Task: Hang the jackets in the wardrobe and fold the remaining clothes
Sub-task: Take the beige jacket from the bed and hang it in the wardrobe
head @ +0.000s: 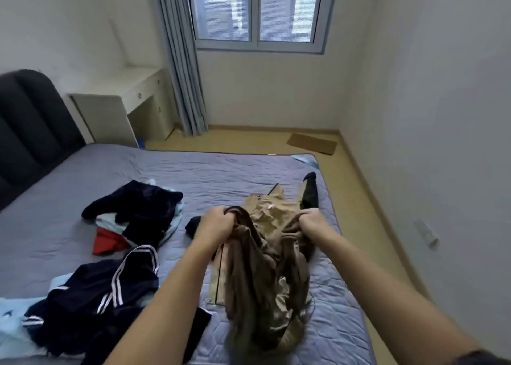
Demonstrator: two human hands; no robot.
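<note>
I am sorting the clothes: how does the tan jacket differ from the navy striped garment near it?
The tan jacket is beige-brown with shiny lining; the navy striped garment is dark blue with white stripes. The tan jacket is gripped by the left hand and right hand; the navy striped garment lies untouched. Both are crumpled on the bed.

reaching from the near edge toward the far side with both bare arms: left forearm slanting in from the near left, right forearm from the near right, drawing closer together at the wrists. gripping with the left hand, knuckles up, fingers curled tight round a bunch of the brown jacket. clenching likewise with the right hand, back of hand up. holding both fists level, apart, wrists straight. showing a dark sleeve at the near right.
</note>
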